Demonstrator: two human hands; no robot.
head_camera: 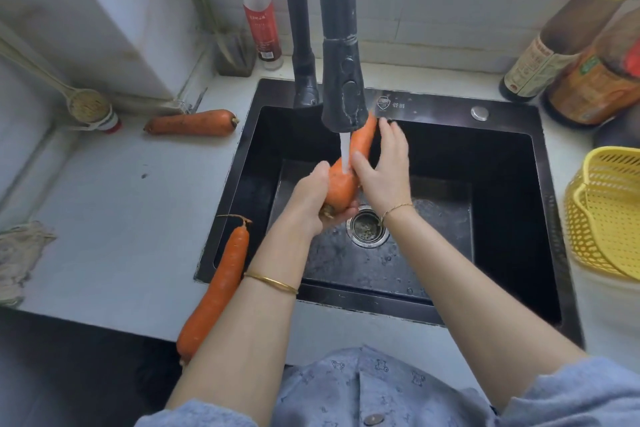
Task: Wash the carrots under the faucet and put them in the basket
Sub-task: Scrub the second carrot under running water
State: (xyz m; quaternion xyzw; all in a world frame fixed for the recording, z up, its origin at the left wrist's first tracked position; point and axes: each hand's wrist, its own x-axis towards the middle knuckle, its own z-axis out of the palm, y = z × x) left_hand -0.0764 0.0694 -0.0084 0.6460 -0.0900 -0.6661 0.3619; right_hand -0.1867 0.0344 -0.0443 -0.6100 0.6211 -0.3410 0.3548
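Note:
Water runs from the black faucet (343,94) onto a carrot (346,177) held over the black sink (502,211). My left hand (311,199) grips the carrot's thick lower end. My right hand (384,163) lies along its upper part, thumb on the carrot and fingers fairly straight on the far side. A second carrot (192,122) lies on the counter left of the sink. A third carrot (216,288) lies across the sink's front left corner, under my left forearm. The yellow basket (606,218) stands on the counter at the right edge.
Sauce bottles (561,45) stand at the back right, a red-capped bottle (258,10) behind the sink. A cloth (20,253) lies at the counter's left edge, a strainer ladle (86,106) near the wall. The drain (367,227) sits below my hands.

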